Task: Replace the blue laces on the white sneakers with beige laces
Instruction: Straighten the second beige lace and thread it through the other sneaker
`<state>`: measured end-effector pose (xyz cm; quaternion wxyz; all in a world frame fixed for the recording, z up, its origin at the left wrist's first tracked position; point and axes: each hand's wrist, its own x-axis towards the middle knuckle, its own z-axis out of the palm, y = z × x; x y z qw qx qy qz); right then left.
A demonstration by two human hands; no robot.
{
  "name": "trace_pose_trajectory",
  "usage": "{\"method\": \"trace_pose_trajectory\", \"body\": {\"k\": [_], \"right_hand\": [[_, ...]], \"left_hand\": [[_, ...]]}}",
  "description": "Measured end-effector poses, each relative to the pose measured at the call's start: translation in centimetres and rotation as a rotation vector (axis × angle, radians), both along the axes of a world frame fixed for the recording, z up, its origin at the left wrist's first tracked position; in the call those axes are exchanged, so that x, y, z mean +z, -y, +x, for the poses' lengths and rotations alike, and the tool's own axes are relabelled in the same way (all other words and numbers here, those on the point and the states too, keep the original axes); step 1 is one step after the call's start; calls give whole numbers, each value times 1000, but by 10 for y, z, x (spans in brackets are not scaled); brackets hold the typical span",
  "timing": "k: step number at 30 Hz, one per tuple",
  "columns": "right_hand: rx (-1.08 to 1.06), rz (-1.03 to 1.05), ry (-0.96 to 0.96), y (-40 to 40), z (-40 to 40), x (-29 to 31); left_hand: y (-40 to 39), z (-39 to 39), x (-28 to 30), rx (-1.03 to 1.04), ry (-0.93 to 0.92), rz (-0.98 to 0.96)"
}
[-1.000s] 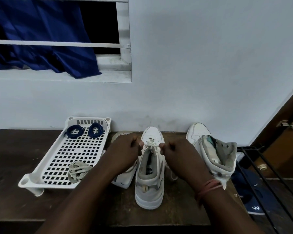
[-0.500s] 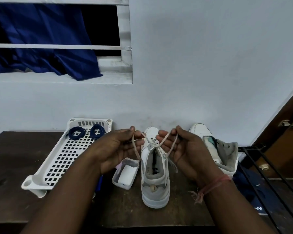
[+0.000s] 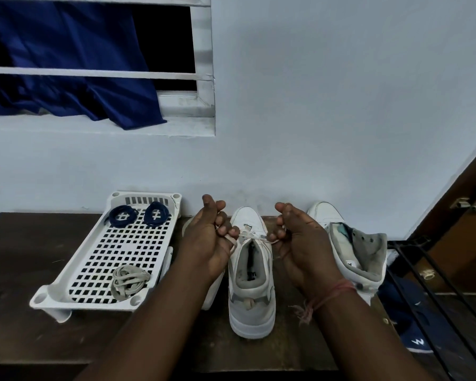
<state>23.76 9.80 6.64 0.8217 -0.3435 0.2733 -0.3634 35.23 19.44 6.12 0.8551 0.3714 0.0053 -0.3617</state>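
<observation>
Beige lace sits at the top eyelets of the middle white sneaker, lower centre of frame, pulled taut sideways between both hands. Flat woven cord, pale against the smooth white upper. Sneaker stands upright on the dark wooden table, heel toward the camera, toe toward the wall; grey padded collar, rounded toe cap, thick white sole.

Left hand, just left of the sneaker's tongue: palm turned up and inward, fingers curled round one lace end, which loops down past the lower fingers. Right hand, mirror pose on the other side: fingers curled, pinching the other lace end close to the eyelets. Pink thread band round the right wrist, frayed tail hanging.

Second white sneaker, right of centre, just behind the right hand: tongue flopped open, grey lining exposed, bare eyelets visible.

White plastic tray, left of centre: rectangular, square-grid perforated floor, round corner posts. Two coiled blue laces and at its far end, a loose beige lace bundle at its near right corner.

Upper left: white window grille with a draped blue cloth, glossy and creased. Black metal rack at lower right.
</observation>
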Motion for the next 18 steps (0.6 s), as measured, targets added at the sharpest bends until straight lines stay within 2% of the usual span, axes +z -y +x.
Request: {"method": "trace_pose_trajectory", "body": {"k": [2,4,6,9,11,13,18], "right_hand": [[-15,-24,-16,-1,1,0],[-31,-98,-70,0,1,-2],[-20,-249,-195,1,-1,-5],[62,-452,-336,1,-3,-6],[81,-589,-405,-2,-3,-4],[89,-683,-378,-8,-3,1],[126,-650,-257,-12,-6,10]], "left_hand": [[-1,6,0,21,-36,-6],[-2,6,0,-2,24,25],[-3,2,2,-56,249,137],[-10,-9,11,-140,701,347],[-14,-16,19,-178,867,402],[-14,-19,25,-225,924,392],[-12,-18,23,-304,908,450]]}}
